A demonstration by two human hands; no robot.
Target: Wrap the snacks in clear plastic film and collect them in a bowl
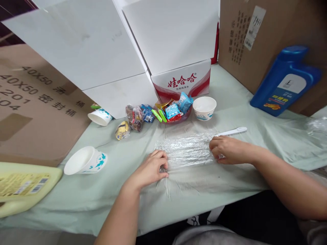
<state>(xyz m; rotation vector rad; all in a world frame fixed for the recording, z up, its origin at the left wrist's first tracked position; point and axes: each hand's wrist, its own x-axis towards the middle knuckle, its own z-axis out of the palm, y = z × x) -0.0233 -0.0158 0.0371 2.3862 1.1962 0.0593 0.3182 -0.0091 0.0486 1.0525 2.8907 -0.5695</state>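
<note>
A crinkled sheet of clear plastic film [187,149] lies stretched between my hands on the cloth-covered table. My left hand [153,166] grips its left end, fingers curled and thumb low. At the right end my right hand [228,149] has its fingers bent down onto the film, closed on it. Just beyond the right hand lies a white plastic handle [232,131]; its other end is hidden by the hand or film. Past the film stand a pink clear bowl [178,119] of wrapped snacks and a white paper bowl [204,107].
Wrapped snacks [135,117] lie left of the bowl. Two paper bowls, one tipped [87,161] and one farther back [100,116], lie at left. White boxes [181,81] and brown cartons [38,102] wall the back. A blue bottle [283,83] stands right; a yellow jug [25,187] lies left.
</note>
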